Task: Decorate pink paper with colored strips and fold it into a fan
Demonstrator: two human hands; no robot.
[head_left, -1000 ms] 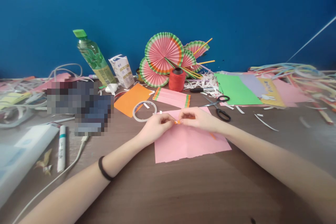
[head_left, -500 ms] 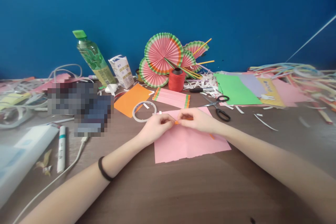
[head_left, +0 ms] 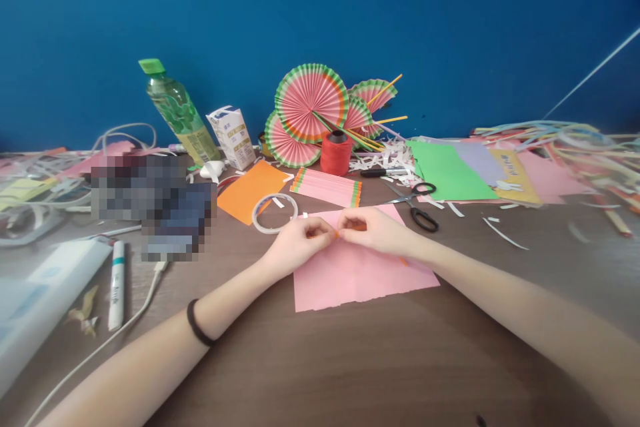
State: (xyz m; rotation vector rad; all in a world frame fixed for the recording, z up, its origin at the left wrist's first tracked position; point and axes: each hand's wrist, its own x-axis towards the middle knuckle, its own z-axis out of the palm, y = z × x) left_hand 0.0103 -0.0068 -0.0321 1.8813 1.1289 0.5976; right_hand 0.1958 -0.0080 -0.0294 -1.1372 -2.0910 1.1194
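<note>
Over a sheet of pink paper (head_left: 340,280), my left hand (head_left: 301,240) and my right hand (head_left: 375,230) meet with thumbs and forefingers pinched. Between the fingertips shows a bit of a narrow orange paper strip (head_left: 337,233), mostly covered by the fingers. An orange end (head_left: 403,261) peeks out below the right hand against the pink sheet; I cannot tell whether it belongs to the same strip. The pink sheet lies flat on the table, its near edge ragged. A roll of tape (head_left: 254,216) lies just beyond my left hand, and scissors (head_left: 424,219) beyond my right.
Behind the hands are a folded pink strip bundle (head_left: 325,187), orange paper (head_left: 250,190), a red thread spool (head_left: 336,157) and pleated paper fans (head_left: 311,100). A bottle (head_left: 180,113) and carton (head_left: 235,140) stand left. Green paper (head_left: 453,170) lies right; a marker (head_left: 117,287) lies left.
The fingertips have shifted slightly along the orange strip, and less of it shows under my right hand. The other things stay where they were.
</note>
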